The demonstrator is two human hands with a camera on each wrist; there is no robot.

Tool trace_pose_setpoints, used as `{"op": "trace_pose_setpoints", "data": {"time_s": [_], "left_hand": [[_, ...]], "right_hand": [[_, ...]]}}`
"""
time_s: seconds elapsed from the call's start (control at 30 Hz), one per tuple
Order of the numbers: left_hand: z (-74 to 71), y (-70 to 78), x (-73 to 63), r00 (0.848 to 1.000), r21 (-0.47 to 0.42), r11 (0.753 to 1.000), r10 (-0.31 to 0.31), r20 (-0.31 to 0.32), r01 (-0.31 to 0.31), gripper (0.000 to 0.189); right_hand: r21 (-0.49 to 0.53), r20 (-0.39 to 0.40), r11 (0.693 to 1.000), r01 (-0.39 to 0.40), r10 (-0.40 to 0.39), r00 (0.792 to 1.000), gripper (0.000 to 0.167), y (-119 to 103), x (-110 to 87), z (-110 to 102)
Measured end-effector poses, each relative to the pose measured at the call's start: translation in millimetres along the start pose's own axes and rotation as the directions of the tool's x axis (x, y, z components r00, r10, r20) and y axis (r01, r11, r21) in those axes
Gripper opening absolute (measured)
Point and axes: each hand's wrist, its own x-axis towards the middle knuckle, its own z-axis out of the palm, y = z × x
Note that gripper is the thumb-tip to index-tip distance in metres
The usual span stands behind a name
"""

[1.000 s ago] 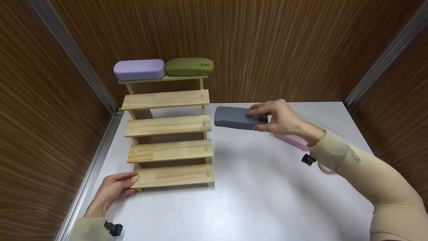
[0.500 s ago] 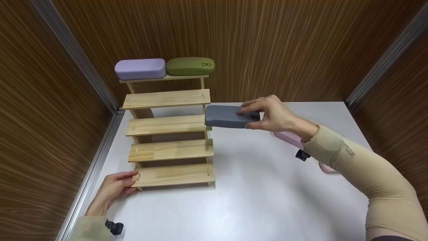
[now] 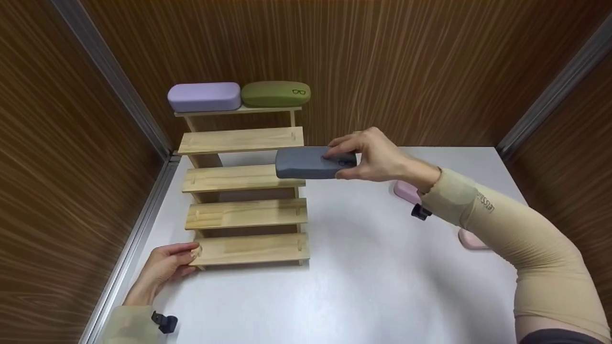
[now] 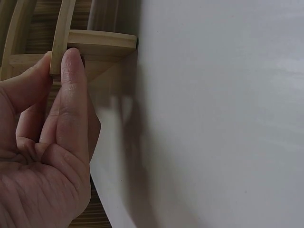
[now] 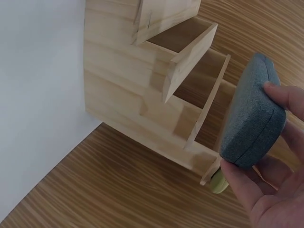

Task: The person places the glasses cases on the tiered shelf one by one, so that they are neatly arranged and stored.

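Case (image 3: 300, 163), grey-blue and pinched in the right hand (image 3: 372, 155), now hangs further left, overlapping in view the right edge of the wooden rack (image 3: 248, 215), so little carrying seems left; the left hand (image 3: 162, 266) grips the rack's front left corner

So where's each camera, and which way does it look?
Head: on the head, looking forward and down at the five-tier pale wooden shelf; left hand, right hand, beige sleeves show.
Left wrist: on that wrist, facing the shelf's edge and smooth white tabletop; left hand shows.
Right wrist: on that wrist, facing the oblong blue-grey fabric-textured case and shelf's side; right hand shows.
Shared: head and right wrist both show case and shelf.
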Motion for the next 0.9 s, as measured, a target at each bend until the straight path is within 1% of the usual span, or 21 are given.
{"op": "trace_pose_setpoints", "data": {"time_s": [0.23, 0.47, 0.63, 0.77, 0.9], "left_hand": [[2.1, 2.4, -2.7, 1.000, -0.018, 1.000, -0.003, 0.021, 0.003, 0.038], [6.3, 2.8, -4.0, 1.000, -0.009, 1.000, 0.005, 0.021, -0.005, 0.041], [9.0, 2.8, -6.0, 1.000, -0.006, 1.000, 0.004, 0.020, -0.004, 0.041], [8.9, 2.2, -6.5, 1.000, -0.005, 1.000, 0.001, 0.019, -0.001, 0.040], [8.2, 2.3, -6.7, 1.000, 0.003, 1.000, 0.007, 0.019, -0.007, 0.042]], "right_hand": [[-0.002, 0.013, 1.000, 0.017, -0.017, 1.000, 0.039, -5.6, 15.9, 0.8], [-0.006, 0.032, 1.000, 0.010, -0.010, 0.999, 0.041, -9.4, 31.5, 1.6], [-0.010, 0.031, 0.999, 0.036, -0.036, 0.999, 0.040, -14.0, 42.8, 1.2], [-0.018, 0.029, 0.997, 0.070, -0.069, 0.997, 0.039, -17.1, 53.1, 3.4], [-0.011, 0.019, 0.997, 0.080, -0.080, 0.997, 0.040, -20.6, 64.4, 5.0]]}}
